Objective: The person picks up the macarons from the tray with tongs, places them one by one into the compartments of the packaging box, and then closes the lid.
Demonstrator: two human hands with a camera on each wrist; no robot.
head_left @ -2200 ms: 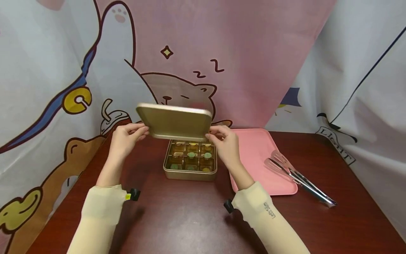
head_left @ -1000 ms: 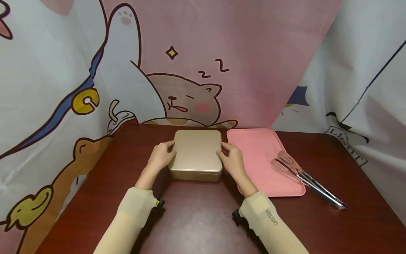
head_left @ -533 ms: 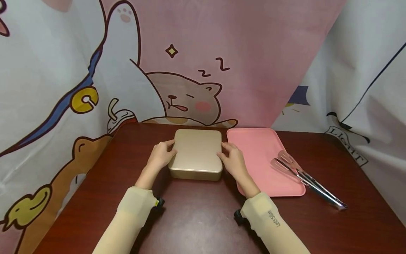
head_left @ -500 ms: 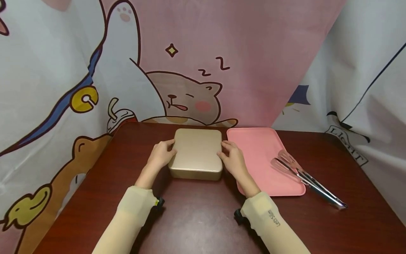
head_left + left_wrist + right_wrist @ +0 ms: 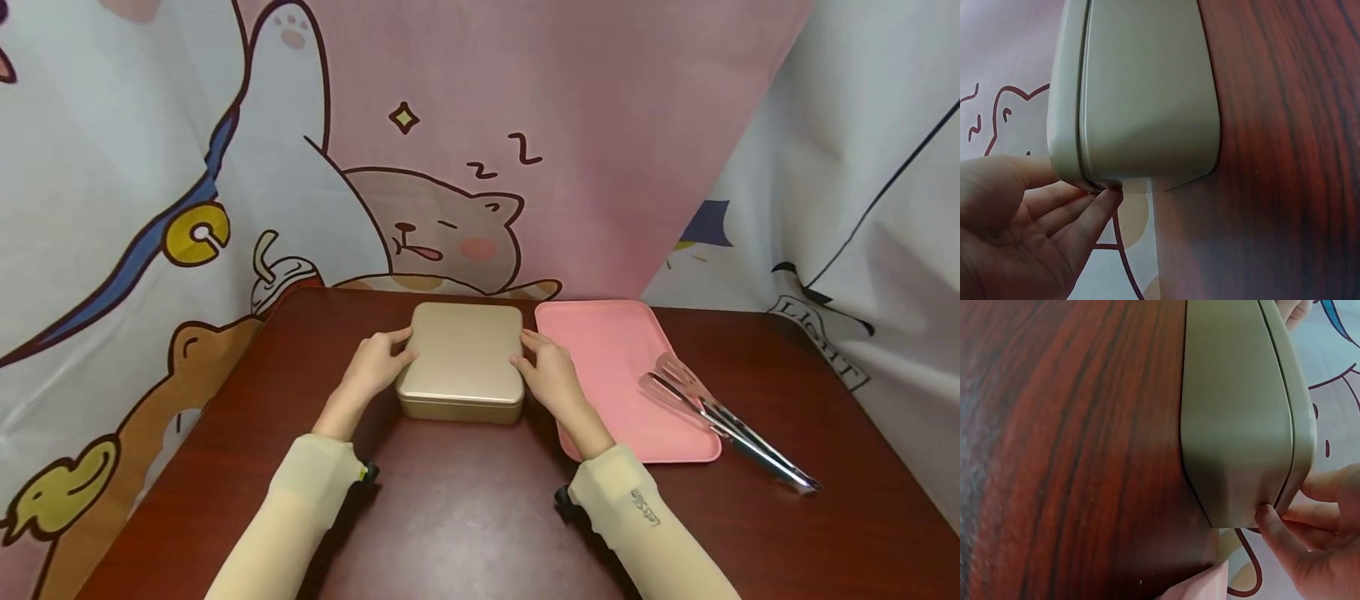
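- One gold tin [image 5: 461, 360], lid on, lies flat on the worktop [image 5: 465, 517], its long axis running away from the person.
- Left hand [image 5: 372, 367] and right hand [image 5: 550, 377] each grip a side edge, fingers curled.
- One pink tray [image 5: 622, 367] just right; one pair of tongs [image 5: 720, 417] across its right edge.
- Bare worktop lies near the person.

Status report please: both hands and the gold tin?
Left hand and right hand grip gold tin sides. Lid on. Pink tray beside it.
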